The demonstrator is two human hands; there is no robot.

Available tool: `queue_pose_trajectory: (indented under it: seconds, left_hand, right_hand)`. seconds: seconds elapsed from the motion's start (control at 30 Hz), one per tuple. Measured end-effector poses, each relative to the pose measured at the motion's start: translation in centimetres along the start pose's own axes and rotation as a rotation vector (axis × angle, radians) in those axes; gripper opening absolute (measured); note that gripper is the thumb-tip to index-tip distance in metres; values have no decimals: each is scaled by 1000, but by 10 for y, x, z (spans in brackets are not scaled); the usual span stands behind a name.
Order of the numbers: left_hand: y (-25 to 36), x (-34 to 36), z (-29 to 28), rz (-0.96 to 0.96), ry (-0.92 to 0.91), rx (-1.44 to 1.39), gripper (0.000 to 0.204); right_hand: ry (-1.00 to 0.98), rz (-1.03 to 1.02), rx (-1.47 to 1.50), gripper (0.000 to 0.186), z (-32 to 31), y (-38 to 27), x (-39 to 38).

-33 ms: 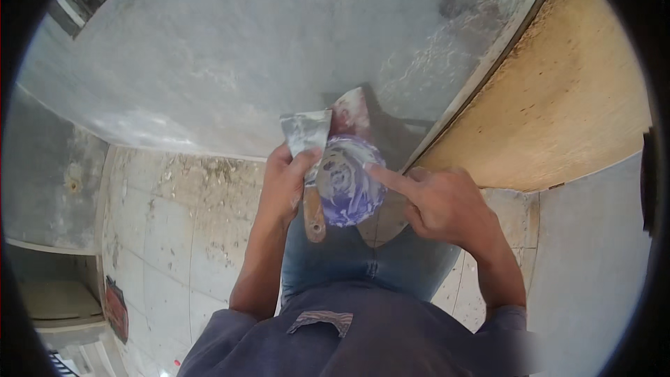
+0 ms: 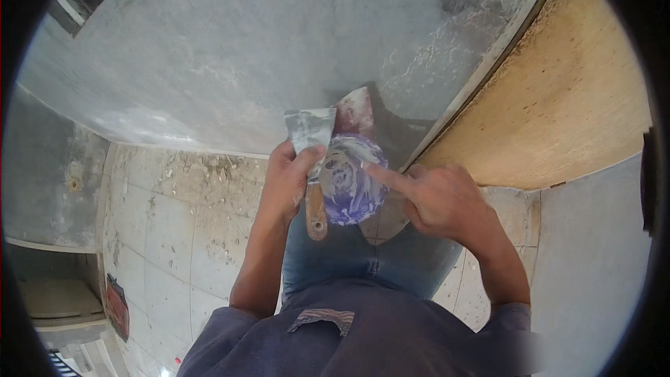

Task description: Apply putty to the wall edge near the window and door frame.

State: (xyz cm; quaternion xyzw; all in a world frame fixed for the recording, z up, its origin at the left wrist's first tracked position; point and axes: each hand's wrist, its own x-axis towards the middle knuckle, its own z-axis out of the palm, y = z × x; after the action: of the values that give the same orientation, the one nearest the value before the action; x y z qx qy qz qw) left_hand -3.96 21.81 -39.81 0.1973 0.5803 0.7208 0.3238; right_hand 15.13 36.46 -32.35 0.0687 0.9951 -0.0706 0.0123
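My left hand (image 2: pixel 287 174) is closed around a putty knife (image 2: pixel 310 128). Its pale-smeared blade points away from me, and its wooden handle (image 2: pixel 316 218) hangs toward my lap. Beside it, a round purple container (image 2: pixel 354 188) is coated with whitish-grey paste; whether my left fingers also grip its rim is hidden. Behind the container a second blade (image 2: pixel 356 110), reddish and paste-stained, sticks out, its lower part out of sight. My right hand (image 2: pixel 447 202) holds nothing visible. Its index finger reaches out to the paste near the container's right side, while the other fingers curl.
A grey, patchy wall (image 2: pixel 265 49) rises in front of me, meeting a stained yellowish surface (image 2: pixel 558 98) at the right. The tiled floor (image 2: pixel 164 230) on the left carries crumbs of debris. A red and dark item (image 2: pixel 117 307) lies at the lower left, near an opening (image 2: pixel 56 286).
The putty knife and the purple container have shifted very slightly to the right. The hands otherwise keep the same pose.
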Motion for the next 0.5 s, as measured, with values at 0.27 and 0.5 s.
queue_pose_trajectory:
  seconds: [0.27,0.5]
  left_hand:
    - [2,4,12,-109,-208,204,30]
    - [0,12,6,-2,-289,396,33]
  right_hand:
    - [-169,-185,-330,66,29,30,38]
    - [-140,-197,-253,64,51,27,40]
